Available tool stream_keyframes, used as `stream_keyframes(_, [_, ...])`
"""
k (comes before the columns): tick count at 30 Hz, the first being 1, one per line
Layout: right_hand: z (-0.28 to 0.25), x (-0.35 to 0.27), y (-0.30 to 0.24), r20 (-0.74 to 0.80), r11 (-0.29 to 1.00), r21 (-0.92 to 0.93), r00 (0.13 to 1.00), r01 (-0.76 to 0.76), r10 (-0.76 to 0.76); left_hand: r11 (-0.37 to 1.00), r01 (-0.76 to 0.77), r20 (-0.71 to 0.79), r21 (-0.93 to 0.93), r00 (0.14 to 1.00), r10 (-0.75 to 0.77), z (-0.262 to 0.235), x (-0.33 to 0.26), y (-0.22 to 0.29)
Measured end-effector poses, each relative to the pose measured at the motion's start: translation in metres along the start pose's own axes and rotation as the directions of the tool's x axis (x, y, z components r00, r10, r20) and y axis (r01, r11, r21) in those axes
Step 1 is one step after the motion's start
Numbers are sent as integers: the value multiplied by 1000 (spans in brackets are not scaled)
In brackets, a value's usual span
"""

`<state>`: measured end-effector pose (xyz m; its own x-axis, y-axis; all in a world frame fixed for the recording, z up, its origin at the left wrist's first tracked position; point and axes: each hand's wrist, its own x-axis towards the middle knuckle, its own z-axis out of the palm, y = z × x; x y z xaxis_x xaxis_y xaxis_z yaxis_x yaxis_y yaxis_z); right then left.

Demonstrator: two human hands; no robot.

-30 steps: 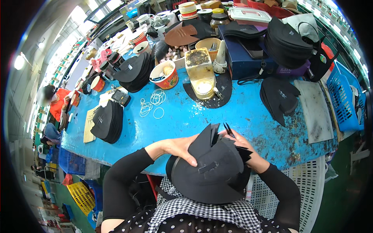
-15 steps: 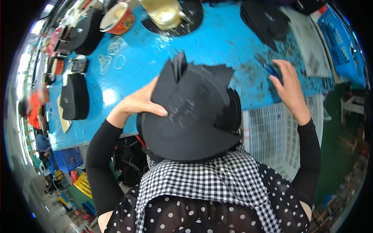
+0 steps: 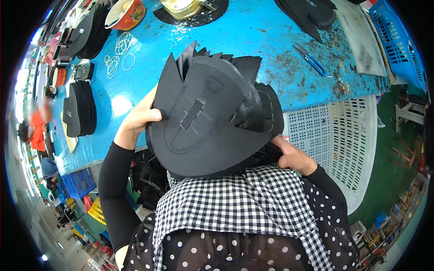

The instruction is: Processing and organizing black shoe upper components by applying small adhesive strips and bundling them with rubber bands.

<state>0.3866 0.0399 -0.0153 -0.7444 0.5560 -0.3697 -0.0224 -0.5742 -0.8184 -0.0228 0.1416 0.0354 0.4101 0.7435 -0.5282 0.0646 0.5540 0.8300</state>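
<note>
A stack of black sheet pieces (image 3: 212, 151), with curved lower edges and jagged points at the far side, rests tilted over my lap at the table's front edge. Faint outlines and a short dark strip mark its top piece. My left hand (image 3: 140, 118) grips the stack's left side, thumb on top and fingers hidden beneath. At the lower right edge, my right hand (image 3: 294, 156) is closed on the black pieces, its fingertips hidden under them. Blue-handled scissors (image 3: 312, 62) lie on the blue table (image 3: 149, 54), away from both hands.
Stacked black sole-shaped pieces (image 3: 80, 109) stand at left, with pale rings (image 3: 129, 62) nearby. Farther back are a red tub (image 3: 132, 18) and a yellowish container (image 3: 181, 9). More black pieces (image 3: 309, 16) lie far right. A white perforated basket (image 3: 350, 149) stands beside my right arm.
My right hand has left the scissors on the table and come down to the stack's lower right edge. My left hand still holds the stack, which now sits a little farther left in view.
</note>
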Motion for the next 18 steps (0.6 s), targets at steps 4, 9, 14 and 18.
stream_keyframes(4, [10,-3,-13,42,994,102,998,32,-37,1000,-20,-10,8,1000,20,7,-10,-6])
stream_keyframes(9, [27,16,-41,-84,964,-241,992,-109,91,995,-39,-120,89,991,50,30,-10,4])
stream_keyframes(14, [46,38,-60,-18,970,-241,1000,-29,25,995,11,-201,97,980,8,39,-16,17])
stream_keyframes(18, [59,45,-74,8,970,-243,1000,14,-13,993,110,-278,52,956,-92,43,-36,14])
